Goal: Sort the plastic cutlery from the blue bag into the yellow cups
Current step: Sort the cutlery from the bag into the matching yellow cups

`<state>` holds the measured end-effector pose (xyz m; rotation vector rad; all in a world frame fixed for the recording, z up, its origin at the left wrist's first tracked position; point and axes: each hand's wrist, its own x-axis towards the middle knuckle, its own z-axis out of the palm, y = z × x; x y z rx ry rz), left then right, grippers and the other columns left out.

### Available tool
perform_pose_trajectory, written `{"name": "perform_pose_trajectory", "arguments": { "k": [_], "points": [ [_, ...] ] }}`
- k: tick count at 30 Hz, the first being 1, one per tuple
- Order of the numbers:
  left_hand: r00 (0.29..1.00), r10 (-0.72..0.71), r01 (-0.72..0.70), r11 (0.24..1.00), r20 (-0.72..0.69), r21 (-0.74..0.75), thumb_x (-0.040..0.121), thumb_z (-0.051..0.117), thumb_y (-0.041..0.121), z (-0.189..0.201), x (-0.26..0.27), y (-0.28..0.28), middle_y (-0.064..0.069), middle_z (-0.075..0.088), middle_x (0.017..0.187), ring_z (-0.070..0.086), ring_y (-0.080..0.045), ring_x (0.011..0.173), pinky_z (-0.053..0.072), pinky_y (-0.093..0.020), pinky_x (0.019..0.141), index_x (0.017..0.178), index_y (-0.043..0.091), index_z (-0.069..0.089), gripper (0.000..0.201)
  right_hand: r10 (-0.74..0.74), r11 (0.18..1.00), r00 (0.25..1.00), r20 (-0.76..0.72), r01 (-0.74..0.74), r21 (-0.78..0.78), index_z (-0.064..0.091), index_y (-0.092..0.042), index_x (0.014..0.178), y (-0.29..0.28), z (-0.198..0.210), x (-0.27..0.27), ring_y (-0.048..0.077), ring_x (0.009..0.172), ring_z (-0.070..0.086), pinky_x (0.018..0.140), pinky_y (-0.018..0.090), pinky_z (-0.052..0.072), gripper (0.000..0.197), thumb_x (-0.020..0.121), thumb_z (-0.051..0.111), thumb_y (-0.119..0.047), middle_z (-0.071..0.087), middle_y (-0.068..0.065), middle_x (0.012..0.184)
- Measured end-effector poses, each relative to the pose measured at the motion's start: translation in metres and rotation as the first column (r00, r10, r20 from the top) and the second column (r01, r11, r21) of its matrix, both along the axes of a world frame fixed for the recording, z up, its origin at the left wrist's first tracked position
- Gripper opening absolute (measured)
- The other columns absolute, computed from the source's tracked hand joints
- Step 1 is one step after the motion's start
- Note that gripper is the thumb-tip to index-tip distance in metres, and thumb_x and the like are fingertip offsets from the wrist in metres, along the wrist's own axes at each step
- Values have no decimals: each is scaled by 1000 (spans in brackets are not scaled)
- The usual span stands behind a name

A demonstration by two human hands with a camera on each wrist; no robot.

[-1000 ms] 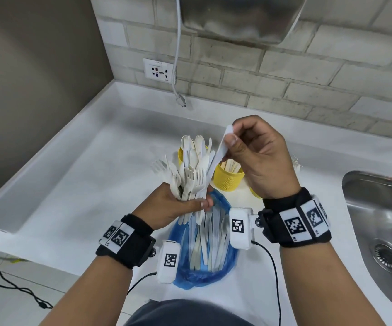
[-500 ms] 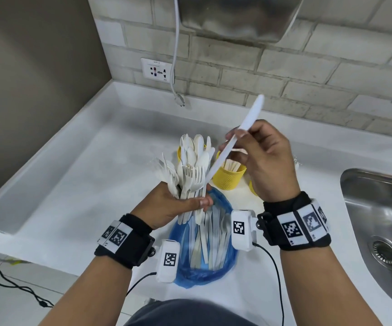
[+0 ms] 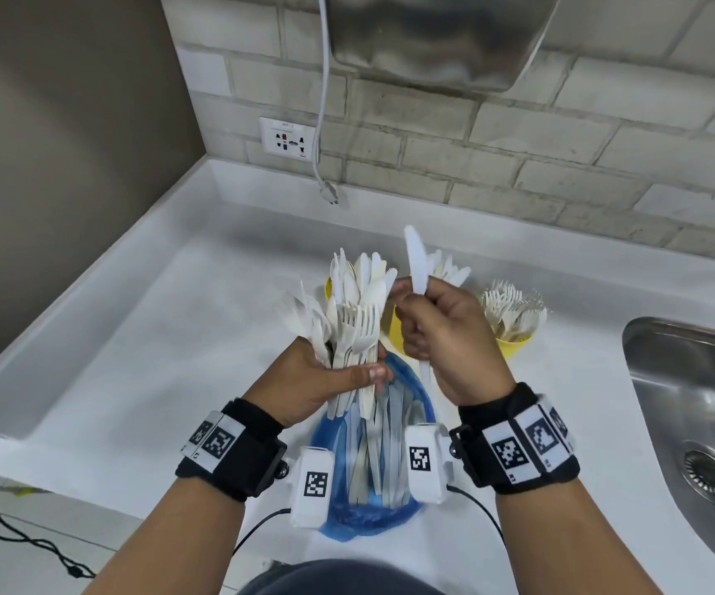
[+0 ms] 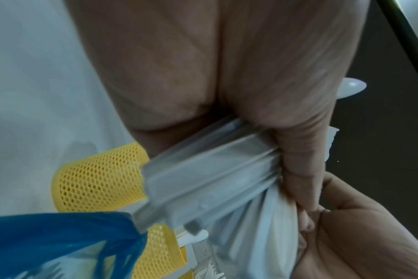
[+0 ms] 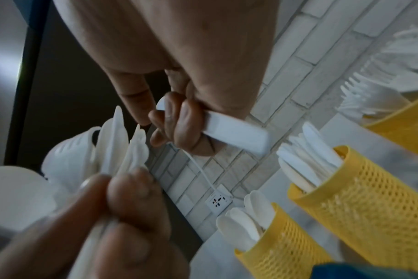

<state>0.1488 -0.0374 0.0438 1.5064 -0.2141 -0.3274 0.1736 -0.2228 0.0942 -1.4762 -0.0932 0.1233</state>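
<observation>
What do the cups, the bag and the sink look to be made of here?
Cups: yellow, matte, pierced with a fine mesh of holes, most likely moulded plastic. Bag: thin blue film, crinkled and see-through, with cutlery visible through it, so soft plastic. Sink: grey with a brushed sheen and bright reflections, apparently stainless steel.

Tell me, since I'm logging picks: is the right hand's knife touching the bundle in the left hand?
Apart. The head view shows countertop between the knife and the bundle.
</observation>
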Motion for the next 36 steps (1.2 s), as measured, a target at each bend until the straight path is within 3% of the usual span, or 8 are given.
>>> {"name": "perform_pose_trajectory", "arguments": {
  "k": [4,8,14,19,24,29,34,36],
  "points": [
    [1000,-18,18,1000,13,0,90,76,14,3,2,0,-15,76,97,72,-32,101,49,-54,106,102,6,75,15,90,996,996,-2,-90,22,73,-18,87,3,1,-2,12,45,25,45,23,23,17,96,63,-9,35,-2,54],
    [999,-33,33,999,16,23,90,76,14,6,1,2,-13,76,94,72,-31,98,52,-46,102,98,8,75,10,57,997,995,83,-52,-57,69,-7,106,3,2,-1,-2,47,51,51,8,38,13,99,60,-1,59,-18,59],
    [998,-56,55,997,14,59,89,78,17,7,1,1,-12,76,95,72,-29,98,53,-40,99,100,6,74,16,-56,998,990,128,56,5,70,-1,115,10,-1,1,-3,51,54,54,8,39,17,100,61,-4,62,-18,65],
    [998,-44,45,998,-34,42,86,78,22,9,0,2,-8,78,103,73,-25,105,52,-39,102,106,15,77,21,-234,972,968,95,233,20,73,-12,89,11,1,4,0,42,40,48,19,34,14,97,65,-4,51,-16,49],
    [999,14,-15,999,-42,-30,90,72,12,10,-2,-2,-10,78,106,74,-24,103,56,-26,90,114,10,73,24,-338,936,941,14,334,106,69,-10,87,9,1,7,7,38,32,44,20,29,14,98,63,-3,43,-12,46],
    [994,94,-99,992,-56,-79,81,77,19,5,1,-2,-18,77,104,74,-28,92,58,-36,87,114,5,72,37,-332,938,943,1,330,102,69,-13,87,6,1,6,8,40,32,44,21,28,15,98,64,-4,41,-13,47],
    [991,130,-131,988,-21,-79,81,77,19,8,0,-6,-11,78,104,75,-24,96,57,-28,84,111,9,75,33,-230,971,973,-25,231,61,65,2,90,6,-3,1,7,40,30,44,20,27,12,96,68,-8,40,-12,49],
    [990,139,-140,986,-17,-90,82,76,19,11,-1,-7,-8,78,108,74,-23,102,56,-24,84,110,16,75,29,-215,966,975,-64,222,134,68,-4,93,8,-3,-2,10,41,30,44,21,27,6,98,66,-8,43,-5,56]
  ]
}}
